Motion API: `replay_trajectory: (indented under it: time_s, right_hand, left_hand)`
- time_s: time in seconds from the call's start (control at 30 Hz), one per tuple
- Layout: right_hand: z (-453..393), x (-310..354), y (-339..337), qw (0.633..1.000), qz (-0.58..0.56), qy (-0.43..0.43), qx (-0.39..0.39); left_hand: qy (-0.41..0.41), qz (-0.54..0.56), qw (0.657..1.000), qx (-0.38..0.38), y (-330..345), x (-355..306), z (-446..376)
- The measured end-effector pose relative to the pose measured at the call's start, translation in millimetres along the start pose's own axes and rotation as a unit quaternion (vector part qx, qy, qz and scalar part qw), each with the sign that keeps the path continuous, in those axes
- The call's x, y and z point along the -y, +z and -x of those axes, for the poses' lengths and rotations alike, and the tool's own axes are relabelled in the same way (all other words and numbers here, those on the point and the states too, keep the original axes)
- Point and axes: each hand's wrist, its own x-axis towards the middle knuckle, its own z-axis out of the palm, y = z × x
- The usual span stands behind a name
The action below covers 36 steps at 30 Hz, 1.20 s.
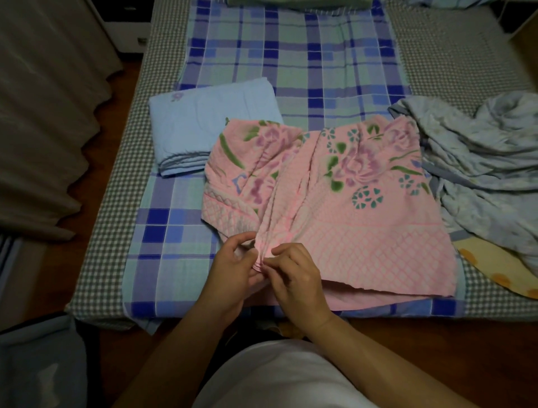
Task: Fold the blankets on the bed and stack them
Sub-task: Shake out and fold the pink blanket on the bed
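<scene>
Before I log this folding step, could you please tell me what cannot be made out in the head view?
- Pink blanket: the gathered edge is covered by the left hand and right hand.
- Crumpled grey-blue blanket: cut off by the right edge.
- Green fabric: cut off by the top edge.
- Folded light blue blanket: near corner hidden under the pink one.

pink blanket [343, 204]: floral print, quilted diamond border; partly folded, flat on the bed [305, 67] at the near edge, a bunched ridge of pleats running up from its near left corner.
light blue blanket [203, 128]: folded into a neat rectangle, layered edges facing near side; just left of the pink one, touching it.
grey-blue blanket [483, 163]: unfolded, crumpled heap at the right.
</scene>
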Motion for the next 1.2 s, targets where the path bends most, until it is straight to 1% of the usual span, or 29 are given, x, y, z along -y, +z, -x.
replay_trajectory:
  time_s: [0.13, 0.2, 0.3, 0.37, 0.43, 0.5, 0.63, 0.8, 0.9, 0.97, 1.03, 1.1, 1.2]
  right_hand:
    - [-5, 2, -3, 0.996, -0.045, 0.079, -0.018]
    - [-7, 3, -3, 0.995, -0.040, 0.086, -0.019]
    - [-5, 2, -1, 0.999, 0.003, 0.041, -0.018]
    - [-4, 2, -1, 0.999, 0.037, -0.016, 0.008]
    - [-5, 2, -2, 0.995, 0.068, -0.060, 0.036]
    - [-8, 1, -3, 0.994, 0.069, -0.068, 0.048]
    - [-9, -3, -3, 0.998, 0.020, -0.041, 0.034]
    - [-3, -8, -2, 0.997, -0.012, -0.020, 0.076]
    - [-4, -8, -2, 0.999, -0.014, 0.000, 0.045]
    - [-6, -8, -2, 1.000, -0.005, -0.003, 0.026]
    - [-7, -8, -1, 1.000, -0.001, -0.002, 0.019]
    - [-8, -7, 1, 1.000, 0.007, 0.009, 0.011]
    - [-9, -7, 1, 0.999, 0.016, 0.008, 0.029]
  left_hand:
    - [0.055, -0.088, 0.994, 0.018, -3, -3, -2]
    - [0.071, -0.114, 0.990, 0.037, -3, -7, 1]
    - [0.082, -0.166, 0.981, 0.063, -7, -10, -1]
    - [0.080, -0.193, 0.975, 0.079, -11, -11, -3]
    - [0.077, -0.207, 0.973, 0.073, -13, -12, -5]
    - [0.081, -0.194, 0.975, 0.067, -13, -13, -4]
    - [0.081, -0.158, 0.981, 0.076, -10, -11, 2]
    - [0.056, -0.087, 0.993, 0.057, -10, -9, 1]
    - [0.058, -0.074, 0.994, 0.053, -9, -3, 1]
    - [0.070, -0.085, 0.993, 0.029, -6, 2, 1]
    - [0.062, -0.049, 0.997, 0.000, 0, 8, 1]
    - [0.068, -0.036, 0.996, -0.042, 5, 17, 0]
    - [0.073, -0.033, 0.992, -0.094, 9, 29, 1]
